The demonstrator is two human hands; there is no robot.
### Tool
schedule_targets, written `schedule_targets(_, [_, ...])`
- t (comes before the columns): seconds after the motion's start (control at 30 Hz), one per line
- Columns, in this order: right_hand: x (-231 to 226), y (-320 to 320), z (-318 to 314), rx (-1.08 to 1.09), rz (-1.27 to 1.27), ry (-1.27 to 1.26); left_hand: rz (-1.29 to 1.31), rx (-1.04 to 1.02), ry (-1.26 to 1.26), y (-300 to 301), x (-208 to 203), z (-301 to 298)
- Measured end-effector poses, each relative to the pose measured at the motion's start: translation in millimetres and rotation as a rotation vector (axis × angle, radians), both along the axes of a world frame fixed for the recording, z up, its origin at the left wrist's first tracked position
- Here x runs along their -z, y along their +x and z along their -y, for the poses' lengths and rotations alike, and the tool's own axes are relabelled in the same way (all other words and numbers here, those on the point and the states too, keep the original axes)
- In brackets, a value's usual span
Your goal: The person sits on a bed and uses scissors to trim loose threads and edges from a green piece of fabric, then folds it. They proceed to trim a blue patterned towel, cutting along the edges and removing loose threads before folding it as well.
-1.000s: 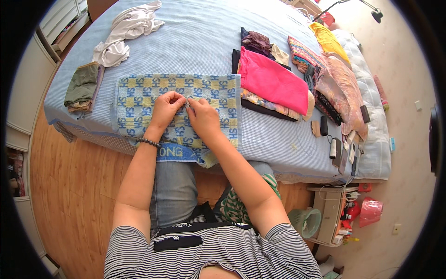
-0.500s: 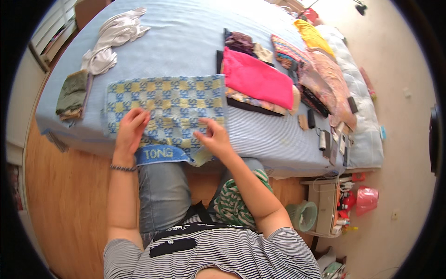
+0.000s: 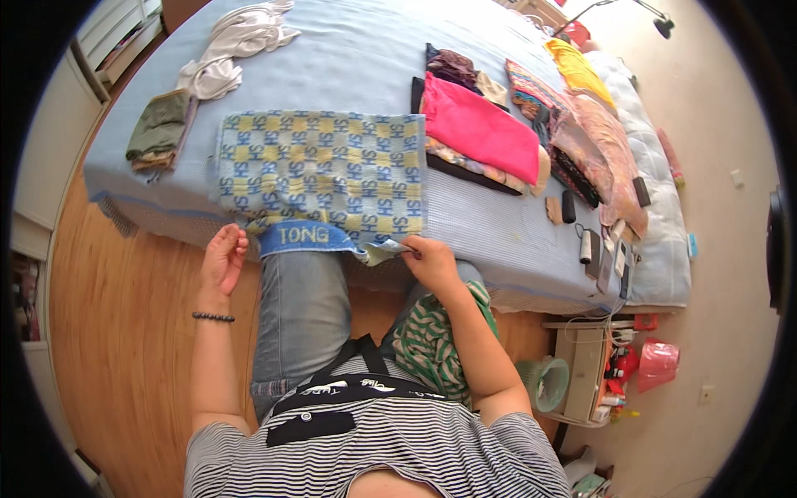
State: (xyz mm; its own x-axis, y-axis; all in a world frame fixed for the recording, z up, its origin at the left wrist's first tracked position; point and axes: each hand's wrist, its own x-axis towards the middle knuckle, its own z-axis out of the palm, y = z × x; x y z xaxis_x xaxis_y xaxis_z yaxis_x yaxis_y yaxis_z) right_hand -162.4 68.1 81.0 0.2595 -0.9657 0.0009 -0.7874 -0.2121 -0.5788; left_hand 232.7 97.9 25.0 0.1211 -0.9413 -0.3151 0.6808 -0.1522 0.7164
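A blue and yellow checked towel [image 3: 324, 166] with a printed pattern lies spread on the bed, its near edge with a blue band hanging over my thighs. My right hand [image 3: 432, 264] is closed on the towel's near right corner, which is bunched and lifted slightly. Beside the near left corner, my left hand [image 3: 222, 261] is turned partly palm up with its fingers curled. Whether any cloth is between those fingers is hidden. A dark beaded bracelet circles my left wrist.
Folded clothes [image 3: 481, 129], pink on top, lie right of the towel. A green folded garment [image 3: 159, 124] and a crumpled white cloth [image 3: 245, 37] are on the left. Phones and small items lie near a pale cushion [image 3: 660, 266]. A green-white patterned cloth [image 3: 440, 340] rests on my lap.
Both hands have moved from over the towel toward its near edge. My right hand has taken hold of the near right corner. My left hand has come down beside the near left corner.
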Motion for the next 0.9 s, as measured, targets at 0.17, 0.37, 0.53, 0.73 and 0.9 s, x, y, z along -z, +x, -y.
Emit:
schedule_targets(0.17, [-12.5,-2.2,-7.8,-0.003,0.097,0.073,0.008,-0.067,0.189,12.1,20.9,-21.4])
schedule_targets(0.37, [2.1,8.3,-11.3,0.082,0.114,0.004,0.021,-0.033,0.309,2.1,43.8,-18.1])
schedule_targets(0.53, [16.1,10.6,-1.1,0.121,0.248,0.035,0.175,0.083,0.308,-4.2,40.3,0.1])
schedule_targets(0.73, [-0.3,-6.0,-9.1,0.146,0.557,0.151,0.166,0.223,0.276,10.0,15.0,-12.9])
schedule_targets(0.9, [-35.9,-44.1,-31.3,0.065,0.654,0.319,0.071,0.250,0.055,69.4,-48.8,-59.0])
